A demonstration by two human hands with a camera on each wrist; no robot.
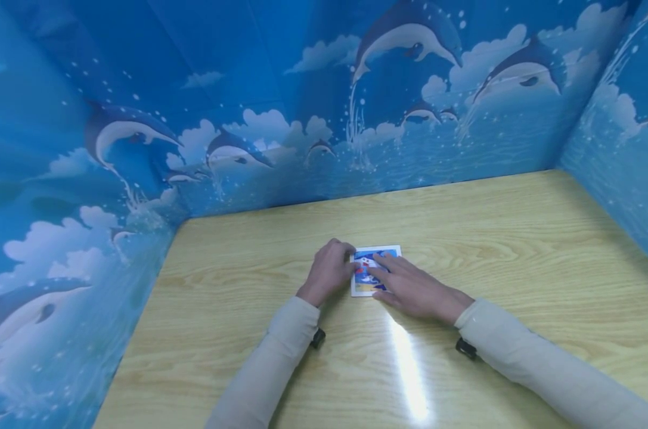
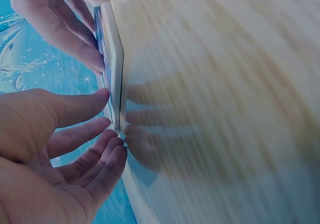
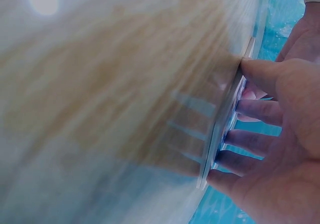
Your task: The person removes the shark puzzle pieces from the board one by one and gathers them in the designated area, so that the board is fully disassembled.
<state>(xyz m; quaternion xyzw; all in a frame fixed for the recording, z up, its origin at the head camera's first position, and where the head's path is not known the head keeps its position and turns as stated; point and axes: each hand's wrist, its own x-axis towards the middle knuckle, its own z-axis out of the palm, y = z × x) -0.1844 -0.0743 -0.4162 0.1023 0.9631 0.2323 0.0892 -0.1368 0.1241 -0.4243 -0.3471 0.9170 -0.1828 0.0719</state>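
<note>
1. Right hand lies with straight fingers flat on the picture card, grip released.
2. Left hand touches the card's 9 o'clock edge (fingertips only), grip released.
3. Card lies at the middle of the wooden counter.

Long, close-fitting beige sleeves cover both arms, with a small black strap clip at each wrist.

A card lies mid-bench, the left hand at its left edge, the right hand on it.
</note>
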